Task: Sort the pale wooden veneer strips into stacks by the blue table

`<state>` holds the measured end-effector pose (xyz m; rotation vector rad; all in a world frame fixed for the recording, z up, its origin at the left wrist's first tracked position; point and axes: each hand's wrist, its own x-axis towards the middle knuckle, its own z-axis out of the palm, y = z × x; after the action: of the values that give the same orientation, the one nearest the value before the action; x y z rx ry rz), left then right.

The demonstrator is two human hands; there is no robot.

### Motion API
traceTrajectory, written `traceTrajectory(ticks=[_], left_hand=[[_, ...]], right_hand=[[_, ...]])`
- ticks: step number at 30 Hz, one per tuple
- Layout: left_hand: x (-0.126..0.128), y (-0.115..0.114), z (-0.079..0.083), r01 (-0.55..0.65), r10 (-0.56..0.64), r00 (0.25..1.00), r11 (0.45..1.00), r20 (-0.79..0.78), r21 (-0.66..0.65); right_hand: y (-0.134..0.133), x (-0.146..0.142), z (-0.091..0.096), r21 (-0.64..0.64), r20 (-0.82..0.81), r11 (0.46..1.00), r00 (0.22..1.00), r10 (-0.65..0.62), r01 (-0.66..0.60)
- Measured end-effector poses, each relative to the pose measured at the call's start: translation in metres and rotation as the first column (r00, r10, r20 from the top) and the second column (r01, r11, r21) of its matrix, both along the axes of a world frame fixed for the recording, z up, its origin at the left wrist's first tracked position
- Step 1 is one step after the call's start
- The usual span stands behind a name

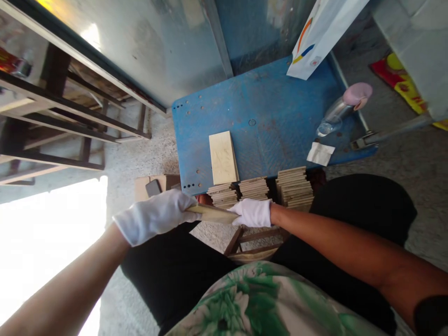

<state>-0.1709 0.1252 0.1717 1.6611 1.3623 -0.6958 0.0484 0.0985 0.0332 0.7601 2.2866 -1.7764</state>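
Both hands wear white gloves. My left hand (164,212) is closed around the left end of a thin, pale wooden board (213,214), and my right hand (254,213) pinches its right end. The board is held tilted above my lap, just in front of the blue table's near edge. Beyond it, a small stack of similar pale boards (223,158) lies on the blue table (273,126). Below the table edge stand three piles of thin boards: a left pile (222,196), a middle pile (254,188) and a right pile (295,186).
On the table's right are a bottle with a pink lid (357,95), a crumpled white paper (320,154) and a white bag (311,46). A cardboard box (142,186) with a dark phone-like object stands left. Wooden frames (70,121) fill the far left; a metal panel (157,42) rises behind.
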Motion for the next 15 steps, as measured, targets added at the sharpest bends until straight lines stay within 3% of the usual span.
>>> traceTrajectory(ticks=[2,4,9,15], left_hand=[[0.006,-0.01,-0.011,0.1,-0.101,0.993,0.995,-0.064,-0.008],[0.013,-0.017,-0.022,0.185,-0.189,0.974,0.982,-0.127,-0.037],[0.027,-0.033,-0.06,0.283,-0.295,0.933,0.955,-0.207,-0.085],[0.042,-0.057,-0.128,0.272,-0.29,0.937,0.955,-0.196,-0.113]], right_hand=[[0.006,0.001,0.002,0.099,0.106,0.989,0.99,0.098,-0.109],[0.014,0.002,0.003,0.166,0.181,0.978,0.979,0.096,-0.127],[0.028,0.003,-0.002,0.29,0.195,0.957,0.978,-0.079,0.019],[0.04,0.004,-0.001,0.316,0.198,0.94,0.96,-0.197,0.128]])
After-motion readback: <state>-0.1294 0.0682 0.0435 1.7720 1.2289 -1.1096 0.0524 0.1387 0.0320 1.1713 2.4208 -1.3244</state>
